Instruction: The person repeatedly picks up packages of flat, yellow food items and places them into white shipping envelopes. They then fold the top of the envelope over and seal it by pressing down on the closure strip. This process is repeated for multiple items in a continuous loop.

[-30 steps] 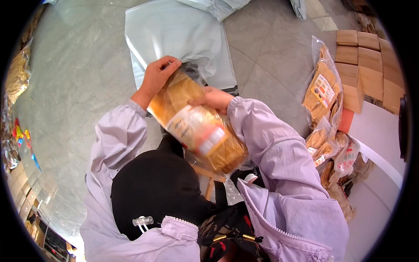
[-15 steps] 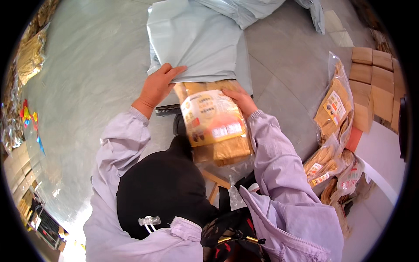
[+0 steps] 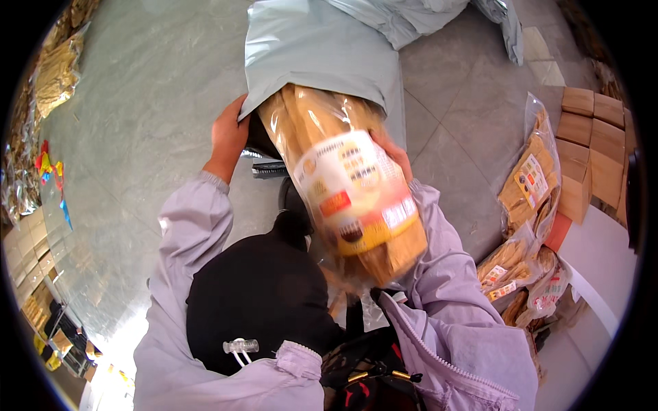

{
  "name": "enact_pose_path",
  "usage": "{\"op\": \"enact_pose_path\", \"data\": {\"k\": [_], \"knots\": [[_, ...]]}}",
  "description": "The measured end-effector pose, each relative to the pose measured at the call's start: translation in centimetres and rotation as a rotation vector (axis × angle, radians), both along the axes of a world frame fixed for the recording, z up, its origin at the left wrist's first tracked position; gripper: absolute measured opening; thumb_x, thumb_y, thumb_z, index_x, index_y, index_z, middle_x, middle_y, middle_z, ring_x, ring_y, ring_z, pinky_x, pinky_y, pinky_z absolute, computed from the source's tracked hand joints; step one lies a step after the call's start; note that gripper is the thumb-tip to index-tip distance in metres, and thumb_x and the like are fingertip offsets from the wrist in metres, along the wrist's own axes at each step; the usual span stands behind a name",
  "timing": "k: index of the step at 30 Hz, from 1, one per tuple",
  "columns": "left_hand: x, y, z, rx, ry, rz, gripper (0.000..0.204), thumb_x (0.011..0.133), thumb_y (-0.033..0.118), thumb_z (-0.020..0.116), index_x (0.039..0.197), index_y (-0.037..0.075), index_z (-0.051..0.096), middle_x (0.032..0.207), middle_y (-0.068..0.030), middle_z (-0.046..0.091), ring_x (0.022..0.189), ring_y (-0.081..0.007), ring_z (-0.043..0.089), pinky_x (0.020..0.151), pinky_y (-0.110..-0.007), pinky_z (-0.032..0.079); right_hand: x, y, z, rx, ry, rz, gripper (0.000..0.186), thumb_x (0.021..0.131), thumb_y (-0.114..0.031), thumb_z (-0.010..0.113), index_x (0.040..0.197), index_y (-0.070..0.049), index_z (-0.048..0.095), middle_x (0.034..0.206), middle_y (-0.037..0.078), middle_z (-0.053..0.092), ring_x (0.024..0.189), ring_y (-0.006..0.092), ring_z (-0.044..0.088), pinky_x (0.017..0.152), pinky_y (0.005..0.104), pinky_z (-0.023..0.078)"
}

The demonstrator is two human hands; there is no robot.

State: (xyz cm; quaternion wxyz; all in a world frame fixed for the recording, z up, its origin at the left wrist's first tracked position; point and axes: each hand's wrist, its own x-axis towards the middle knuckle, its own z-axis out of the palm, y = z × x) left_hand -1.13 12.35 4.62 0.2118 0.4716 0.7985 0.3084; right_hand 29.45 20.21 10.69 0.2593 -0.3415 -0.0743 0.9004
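Note:
A grey plastic mailing bag [image 3: 319, 41] lies before me, its mouth lifted toward me. My left hand [image 3: 230, 130] is closed on the left corner of that mouth, with the fingertips partly hidden behind the plastic. The far end of a clear food bag [image 3: 301, 116] is inside the mouth. Long tan dried pieces fill it, and a white, orange and yellow label covers its middle. My right hand [image 3: 394, 152] grips the food bag along its right side; most of those fingers are hidden. The near end of the food bag slants down over my lap.
More bags of tan dried food [image 3: 528, 181] lie to the right, beside stacked brown cardboard boxes [image 3: 576, 164] and a white surface [image 3: 596, 240]. Another grey plastic bag [image 3: 411, 20] is crumpled at the far side. Colourful small items [image 3: 51, 168] rest on the floor at left.
The mailing bag's mouth has been raised and opened by my left hand. The food bag has tilted, its far end now under the upper layer and its near end swung right.

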Motion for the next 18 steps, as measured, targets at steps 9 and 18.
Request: {"op": "enact_pose_path", "data": {"k": [9, 18], "knots": [[4.6, -3.3, 0.6, -0.208, -0.399, 0.071, 0.051, 0.078, 0.001, 0.060, 0.128, 0.010, 0.053, 0.098, -0.0104, 0.064, 0.093, -0.0164, 0.061, 0.080, -0.029, 0.048, -2.1, 2.9, -6.7, 0.350, -0.361, 0.050, 0.025, 0.086, -0.017, 0.060, 0.106, -0.001, 0.061, 0.095, 0.013, 0.066, 0.087, 0.0207, 0.065, 0.076, 0.0318, 0.052], [5.5, -5.7, -6.2, -0.116, 0.086, 0.071, 0.045, 0.078, 0.016, 0.067, 0.121, 0.013, 0.054, 0.092, -0.0114, 0.064, 0.083, -0.0277, 0.063, 0.074, -0.038, 0.049, 6.6, -2.0, -11.3, 0.798, -1.222, 0.344, 0.030, 0.079, -0.023, 0.063, 0.100, -0.001, 0.060, 0.088, 0.016, 0.066, 0.087, 0.0306, 0.063, 0.077, 0.0393, 0.048]]}}
